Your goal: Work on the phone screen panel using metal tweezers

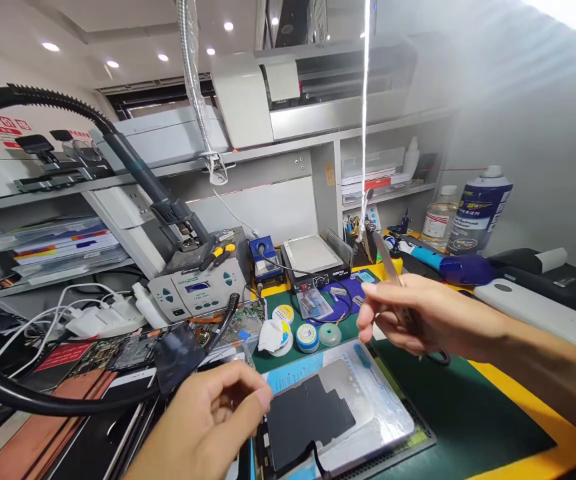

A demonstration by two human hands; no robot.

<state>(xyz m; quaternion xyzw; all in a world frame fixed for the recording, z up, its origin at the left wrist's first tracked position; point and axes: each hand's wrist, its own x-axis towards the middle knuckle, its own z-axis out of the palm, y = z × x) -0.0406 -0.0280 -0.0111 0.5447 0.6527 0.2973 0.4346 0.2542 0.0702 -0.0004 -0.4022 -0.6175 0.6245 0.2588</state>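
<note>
My right hand (413,317) is raised over the green mat (448,407) and grips metal tweezers (387,261), whose tips point up and away toward the tool holder. My left hand (213,417) hovers low at the front with thumb and fingers pinched together near the left edge of an opened device panel (338,407); whether it holds anything small I cannot tell. The panel lies flat on the mat, with a black sheet (305,420) on its left part and a shiny film over the rest.
A soldering station (195,290), a blue tip holder (264,259) and a hot plate (313,260) stand at the back. Solder wire spools (308,335), a spray can (478,210), a clear bottle (439,221), black flexible hoses (43,393) and circuit boards crowd the bench.
</note>
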